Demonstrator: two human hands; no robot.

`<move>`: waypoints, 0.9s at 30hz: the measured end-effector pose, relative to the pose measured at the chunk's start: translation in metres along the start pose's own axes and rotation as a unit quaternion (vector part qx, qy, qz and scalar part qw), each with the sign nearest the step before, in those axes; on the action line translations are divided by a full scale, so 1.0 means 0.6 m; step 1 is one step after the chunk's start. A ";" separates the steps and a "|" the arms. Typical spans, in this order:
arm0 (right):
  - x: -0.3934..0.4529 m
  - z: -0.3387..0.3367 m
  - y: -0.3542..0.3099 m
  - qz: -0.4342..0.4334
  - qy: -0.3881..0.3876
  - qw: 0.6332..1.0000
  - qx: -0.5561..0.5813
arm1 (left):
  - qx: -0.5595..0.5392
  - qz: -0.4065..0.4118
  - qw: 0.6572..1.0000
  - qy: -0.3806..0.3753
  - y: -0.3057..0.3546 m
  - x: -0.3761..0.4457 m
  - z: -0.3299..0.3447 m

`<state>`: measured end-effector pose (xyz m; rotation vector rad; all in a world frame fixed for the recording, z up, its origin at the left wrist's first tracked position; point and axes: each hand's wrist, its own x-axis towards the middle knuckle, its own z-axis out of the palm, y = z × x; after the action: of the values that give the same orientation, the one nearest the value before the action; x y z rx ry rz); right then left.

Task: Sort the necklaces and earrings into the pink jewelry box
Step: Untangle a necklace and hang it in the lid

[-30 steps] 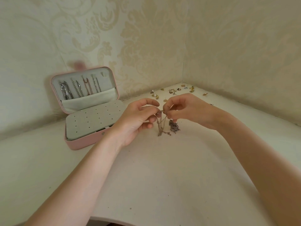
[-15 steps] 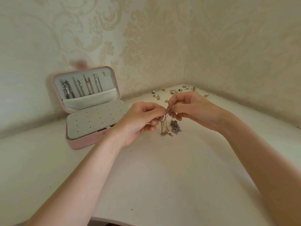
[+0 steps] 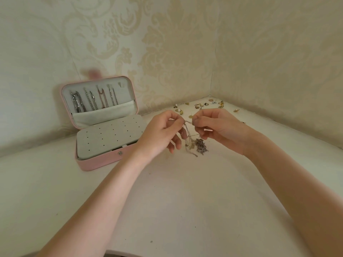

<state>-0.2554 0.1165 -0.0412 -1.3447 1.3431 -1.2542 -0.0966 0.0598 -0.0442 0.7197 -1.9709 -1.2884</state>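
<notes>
Pinching a thin chain necklace (image 3: 187,134) at mid-frame between curled fingers of the left hand (image 3: 163,134) and right hand (image 3: 219,129), its loops dangling onto the white counter (image 3: 176,201) just beside a tangled pile of chains (image 3: 201,146). Standing open at left of centre, the pink jewelry box (image 3: 104,160), necklaces hanging in its lid. Lying scattered in the far corner, upper right of centre, small earrings (image 3: 199,106).
</notes>
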 end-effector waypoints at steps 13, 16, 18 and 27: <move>0.001 0.000 -0.004 0.009 0.040 0.990 0.135 | -0.263 -0.100 0.960 0.012 -0.008 0.011 -0.011; 0.000 0.009 -0.007 0.003 0.053 0.989 0.137 | -0.255 -0.103 0.961 0.026 -0.010 0.012 -0.006; -0.001 0.012 -0.009 -0.003 0.061 0.990 0.128 | -0.249 -0.107 0.962 0.041 -0.012 0.012 -0.004; -0.002 0.014 -0.016 -0.015 0.093 0.995 -0.013 | -0.348 -0.151 0.922 0.082 -0.011 0.016 -0.008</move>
<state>-0.2456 0.1174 -0.0333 -1.2947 1.4766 -1.4155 -0.0982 0.0474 -0.0467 0.7420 -1.1555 -1.8937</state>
